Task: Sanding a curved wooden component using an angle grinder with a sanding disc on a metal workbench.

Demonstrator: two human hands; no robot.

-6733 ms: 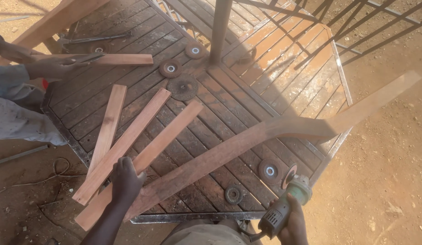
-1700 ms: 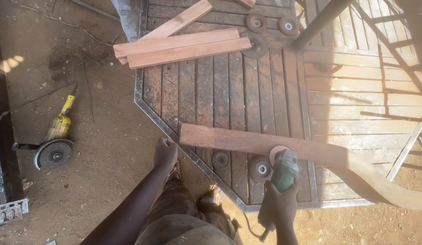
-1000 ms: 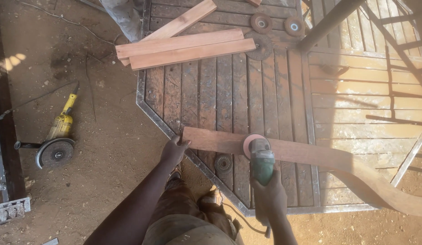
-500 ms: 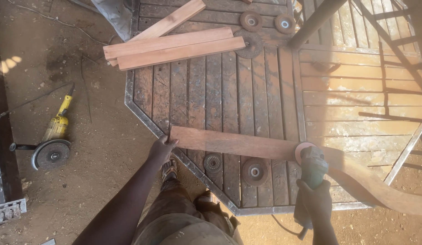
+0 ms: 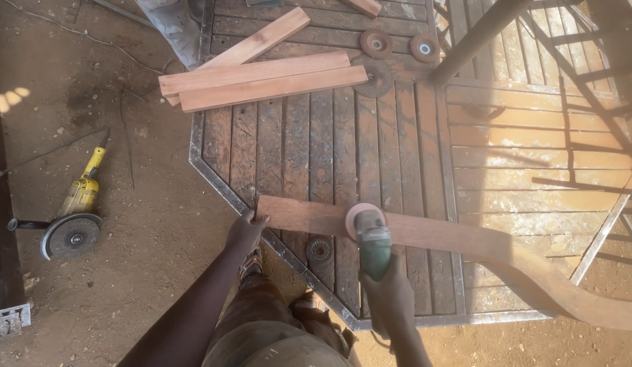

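At six o'clock in my view, my right hand (image 5: 390, 299) is wrapped shut around the green grinder (image 5: 373, 241), fingers curled tight on its body, the pinkish disc (image 5: 362, 219) lying flat on the curved plank (image 5: 465, 238). Half a second ago that disc sat further out toward three o'clock, near the bend of the plank; now it has come back toward nine o'clock, close to the middle of the straight stretch. A second ago it was at about this same spot, so I read this as a back-and-forth pass along the face, and the sanding as under way rather than finished.

My left hand (image 5: 246, 232) is at the plank's squared end, toward nine o'clock from the grinder. Its fingers are bent over that end and pressed against it, pinning the wood down; it has held that end through the last frames while the camera shifted.

The plank itself lies across the near edge of the slatted platform (image 5: 329, 149), running from the left hand out to four o'clock, where it swells and curves away past the metal rim. A spare disc (image 5: 320, 250) lies on the slats just under the plank. Up at twelve o'clock, three straight boards (image 5: 261, 78) are stacked, with more discs (image 5: 397, 46) beside them. Well apart at nine o'clock, a yellow grinder (image 5: 74, 214) rests on the dirt.
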